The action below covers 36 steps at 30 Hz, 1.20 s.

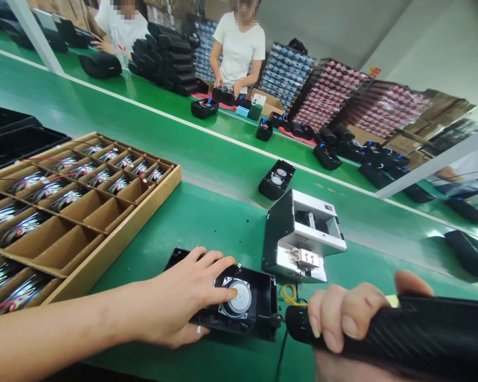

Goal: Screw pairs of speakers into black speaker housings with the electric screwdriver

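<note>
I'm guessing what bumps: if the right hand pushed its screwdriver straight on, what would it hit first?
Probably the black box: the screwdriver in the right hand points at the box's end, perhaps touching; depth is unclear.

From my remote seat, the head view centres on a black housing on the green tabletop; my left hand grips it from above, one fingertip on the round speaker driver inside; to the housing's right, my right hand is wrapped around a black screwdriver, its tip right at the housing's end, contact too small to judge; just beyond the housing I see a boxy metal machine, and farther beyond, a second housing; left of the housing lies a divided tray of drivers, some compartments bare; well beyond the housing, a co-worker handles black parts.
</note>
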Each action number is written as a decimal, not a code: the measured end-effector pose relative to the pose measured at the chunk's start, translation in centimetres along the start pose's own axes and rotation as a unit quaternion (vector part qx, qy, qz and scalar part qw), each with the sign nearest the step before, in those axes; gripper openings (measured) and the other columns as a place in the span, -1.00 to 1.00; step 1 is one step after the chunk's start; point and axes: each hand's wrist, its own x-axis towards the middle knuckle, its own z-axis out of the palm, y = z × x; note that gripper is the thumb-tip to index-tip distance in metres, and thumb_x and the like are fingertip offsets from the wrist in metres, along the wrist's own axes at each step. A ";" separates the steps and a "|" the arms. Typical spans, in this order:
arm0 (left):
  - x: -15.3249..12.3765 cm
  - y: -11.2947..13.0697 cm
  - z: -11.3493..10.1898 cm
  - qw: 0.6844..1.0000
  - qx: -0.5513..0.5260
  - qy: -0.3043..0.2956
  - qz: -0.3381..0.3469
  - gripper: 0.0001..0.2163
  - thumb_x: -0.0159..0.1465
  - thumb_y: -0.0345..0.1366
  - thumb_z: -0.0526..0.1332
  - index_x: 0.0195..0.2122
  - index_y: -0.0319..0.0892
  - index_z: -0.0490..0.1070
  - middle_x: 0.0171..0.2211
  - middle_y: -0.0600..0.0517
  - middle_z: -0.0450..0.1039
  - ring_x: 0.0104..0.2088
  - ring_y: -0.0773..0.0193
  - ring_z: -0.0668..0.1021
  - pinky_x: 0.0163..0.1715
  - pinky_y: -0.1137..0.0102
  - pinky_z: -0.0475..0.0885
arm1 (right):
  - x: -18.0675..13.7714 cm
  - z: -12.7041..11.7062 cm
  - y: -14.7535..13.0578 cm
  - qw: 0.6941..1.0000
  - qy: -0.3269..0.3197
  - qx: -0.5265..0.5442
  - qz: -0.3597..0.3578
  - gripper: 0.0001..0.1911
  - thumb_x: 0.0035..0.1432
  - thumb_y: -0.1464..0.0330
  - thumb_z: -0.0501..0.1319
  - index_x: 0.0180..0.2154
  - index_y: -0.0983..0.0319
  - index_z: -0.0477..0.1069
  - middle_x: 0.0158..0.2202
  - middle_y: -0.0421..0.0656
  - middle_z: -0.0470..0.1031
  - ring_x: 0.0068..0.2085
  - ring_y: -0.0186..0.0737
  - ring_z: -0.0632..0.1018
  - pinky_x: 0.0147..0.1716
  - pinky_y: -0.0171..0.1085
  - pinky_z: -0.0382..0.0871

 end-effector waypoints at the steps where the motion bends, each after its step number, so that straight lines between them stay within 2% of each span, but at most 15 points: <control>1: 0.0 0.0 0.0 1.000 0.003 0.001 0.001 -0.39 0.17 -0.20 0.45 0.27 0.10 0.40 0.41 -0.19 0.20 0.28 -0.30 0.38 0.25 -0.21 0.27 | -0.3 -0.1 0.5 1.000 -0.002 0.003 -0.002 -0.35 0.36 -0.20 -0.09 0.12 0.00 0.50 -0.60 -0.29 0.37 -0.71 -0.30 0.31 -0.68 -0.23 0.33; 8: 0.0 -0.1 0.0 1.000 0.008 0.000 0.008 -0.40 0.17 -0.15 0.46 0.25 0.09 0.42 0.40 -0.20 0.21 0.25 -0.30 0.39 0.22 -0.19 0.29 | -1.6 -0.1 3.1 1.000 0.028 0.001 -0.007 -0.16 0.32 -0.31 -0.25 0.11 0.03 0.51 -0.61 -0.31 0.37 -0.70 -0.35 0.30 -0.68 -0.27 0.35; 14: 0.1 -0.1 0.0 1.000 0.007 -0.002 0.009 -0.36 0.14 -0.16 0.48 0.26 0.08 0.42 0.42 -0.19 0.20 0.26 -0.31 0.38 0.23 -0.17 0.27 | -2.0 0.1 3.5 0.999 0.041 0.003 -0.004 -0.28 0.36 -0.23 -0.16 0.10 0.04 0.51 -0.59 -0.32 0.38 -0.70 -0.37 0.30 -0.66 -0.29 0.33; 19: 0.1 -0.1 -0.3 1.000 0.011 -0.006 0.012 -0.39 0.15 -0.14 0.49 0.25 0.05 0.44 0.40 -0.23 0.22 0.25 -0.31 0.40 0.21 -0.17 0.30 | -2.1 0.0 3.7 0.999 0.045 0.000 -0.001 -0.15 0.31 -0.32 -0.25 0.11 0.04 0.50 -0.59 -0.31 0.37 -0.70 -0.33 0.30 -0.68 -0.26 0.32; 24: 0.2 -0.1 -0.3 1.000 0.018 -0.002 0.012 -0.37 0.15 -0.11 0.49 0.26 0.05 0.44 0.38 -0.23 0.23 0.22 -0.29 0.41 0.19 -0.14 0.31 | -2.3 0.0 4.1 0.998 0.065 -0.009 -0.010 -0.27 0.36 -0.22 -0.18 0.09 0.06 0.49 -0.60 -0.31 0.35 -0.70 -0.34 0.27 -0.67 -0.27 0.30; 30: 0.1 -0.2 0.2 1.000 0.021 0.003 0.009 -0.34 0.13 -0.10 0.51 0.27 0.05 0.44 0.40 -0.23 0.21 0.23 -0.32 0.41 0.20 -0.16 0.30 | -2.7 -0.8 3.9 0.997 0.071 -0.024 0.012 -0.29 0.24 -0.30 0.05 0.14 0.02 0.45 -0.58 -0.35 0.33 -0.68 -0.31 0.27 -0.66 -0.24 0.29; 36: 0.0 -0.2 0.1 1.000 0.022 0.007 0.010 -0.32 0.12 -0.09 0.52 0.28 0.05 0.43 0.40 -0.23 0.21 0.23 -0.31 0.40 0.20 -0.14 0.31 | -2.6 -0.7 4.0 0.997 0.068 -0.019 0.015 -0.24 0.30 -0.31 -0.14 0.12 0.01 0.47 -0.59 -0.32 0.34 -0.68 -0.31 0.28 -0.69 -0.25 0.30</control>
